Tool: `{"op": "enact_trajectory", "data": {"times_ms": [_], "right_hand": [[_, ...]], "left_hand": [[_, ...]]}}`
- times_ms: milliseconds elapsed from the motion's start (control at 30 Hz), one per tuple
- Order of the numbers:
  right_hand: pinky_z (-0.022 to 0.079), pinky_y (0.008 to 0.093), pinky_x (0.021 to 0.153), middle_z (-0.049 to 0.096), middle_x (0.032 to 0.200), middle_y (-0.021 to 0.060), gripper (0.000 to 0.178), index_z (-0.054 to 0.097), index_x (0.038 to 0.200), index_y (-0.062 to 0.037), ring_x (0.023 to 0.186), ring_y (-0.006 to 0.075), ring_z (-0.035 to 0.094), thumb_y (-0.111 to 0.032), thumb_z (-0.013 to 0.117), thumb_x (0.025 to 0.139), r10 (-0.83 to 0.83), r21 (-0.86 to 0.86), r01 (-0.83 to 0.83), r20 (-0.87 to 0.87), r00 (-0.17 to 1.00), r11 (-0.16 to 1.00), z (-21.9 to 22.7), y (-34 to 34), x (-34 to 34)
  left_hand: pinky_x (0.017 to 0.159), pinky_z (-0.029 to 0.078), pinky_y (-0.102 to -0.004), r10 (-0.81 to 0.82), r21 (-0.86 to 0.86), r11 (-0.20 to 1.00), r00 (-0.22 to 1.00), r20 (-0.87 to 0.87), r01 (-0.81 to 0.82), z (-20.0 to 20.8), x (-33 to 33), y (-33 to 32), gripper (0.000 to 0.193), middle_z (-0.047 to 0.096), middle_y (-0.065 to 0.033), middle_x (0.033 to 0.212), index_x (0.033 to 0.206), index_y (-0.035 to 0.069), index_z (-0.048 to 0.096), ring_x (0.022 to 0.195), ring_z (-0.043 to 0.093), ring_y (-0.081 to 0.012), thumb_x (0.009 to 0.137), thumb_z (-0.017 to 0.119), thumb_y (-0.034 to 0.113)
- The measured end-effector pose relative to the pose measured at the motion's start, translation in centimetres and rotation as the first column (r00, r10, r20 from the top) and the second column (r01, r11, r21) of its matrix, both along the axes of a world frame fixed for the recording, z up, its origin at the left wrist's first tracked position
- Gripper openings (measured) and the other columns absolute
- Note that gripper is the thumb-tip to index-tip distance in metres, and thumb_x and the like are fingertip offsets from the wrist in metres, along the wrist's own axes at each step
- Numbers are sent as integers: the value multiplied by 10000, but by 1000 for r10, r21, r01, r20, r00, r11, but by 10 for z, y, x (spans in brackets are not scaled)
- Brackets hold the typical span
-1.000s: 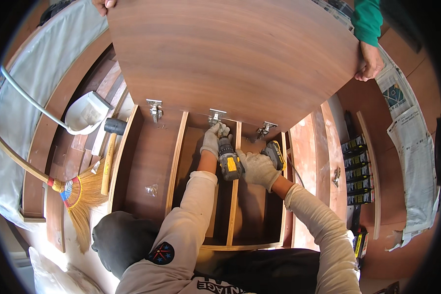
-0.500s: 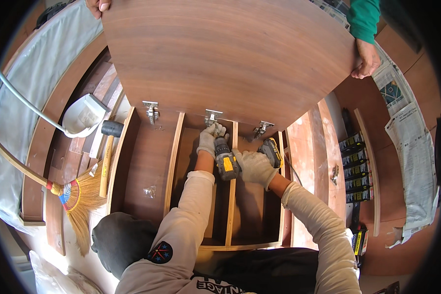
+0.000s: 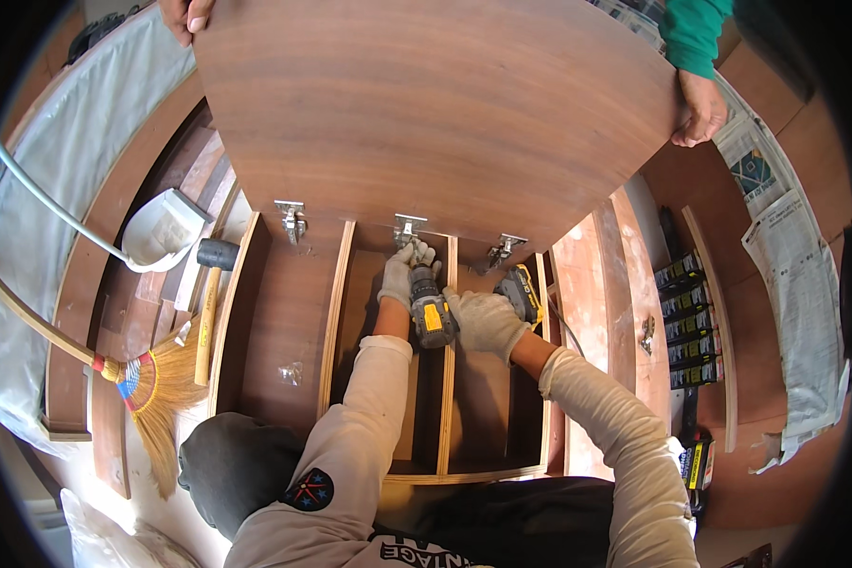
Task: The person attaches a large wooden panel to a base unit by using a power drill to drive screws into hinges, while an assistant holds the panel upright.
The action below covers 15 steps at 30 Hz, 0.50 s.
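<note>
A: How is the grey-and-yellow power drill held, and where?
B: Gripped by the right hand, gloved, fingers closed round the handle; positioned over the partitioned wooden cabinet, chuck end directed toward the middle hinge
A: And the left hand?
B: Gloved, fingers partly curled at the chuck, just beside the middle hinge; whether anything is pinched there cannot be told
A: The hinge mounting?
B: Three metal hinges, set in a row along the lower edge of the brown wooden panel; the panel is held at its right edge by a co-worker in a green sleeve
A: Items to the left?
B: A black-headed mallet, leaned beside the cabinet; a straw broom and a white dustpan, placed nearby
</note>
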State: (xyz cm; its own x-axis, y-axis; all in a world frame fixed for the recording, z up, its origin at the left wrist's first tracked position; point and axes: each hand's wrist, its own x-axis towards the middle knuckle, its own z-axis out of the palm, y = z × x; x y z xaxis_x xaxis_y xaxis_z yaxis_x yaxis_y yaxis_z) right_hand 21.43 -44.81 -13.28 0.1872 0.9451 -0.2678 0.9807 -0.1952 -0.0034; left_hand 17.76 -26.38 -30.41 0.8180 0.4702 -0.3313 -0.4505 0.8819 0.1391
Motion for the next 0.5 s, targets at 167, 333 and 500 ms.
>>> {"op": "enact_trajectory", "data": {"times_ms": [167,333,500], "right_hand": [[587,468,734,703,983,211,590,514,1342,36,888,373,727,-212,650,824,13,-27,-13,12,1000,1000,1,1,-3],[590,461,765,714,993,202,598,550,1243,36,926,357,731,-251,779,772,-21,-5,21,28,999,1000,-4,0,-7],[595,463,694,716,951,214,429,555,1193,40,866,367,739,-170,657,833,37,-18,-36,12,999,999,4,8,-10]], "left_hand": [[895,582,-446,-9,37,999,1000,18,8,7,-9,-5,141,729,22,946,1074,173,663,913,730,-200,1048,556,260],[874,611,-445,-4,89,996,999,50,-1,16,-18,-18,128,720,-21,969,1134,147,652,894,725,-219,1036,583,192],[796,643,-432,-6,92,996,994,112,-4,12,-24,-10,149,710,-55,967,1168,117,631,854,716,-234,1028,597,153]]}}
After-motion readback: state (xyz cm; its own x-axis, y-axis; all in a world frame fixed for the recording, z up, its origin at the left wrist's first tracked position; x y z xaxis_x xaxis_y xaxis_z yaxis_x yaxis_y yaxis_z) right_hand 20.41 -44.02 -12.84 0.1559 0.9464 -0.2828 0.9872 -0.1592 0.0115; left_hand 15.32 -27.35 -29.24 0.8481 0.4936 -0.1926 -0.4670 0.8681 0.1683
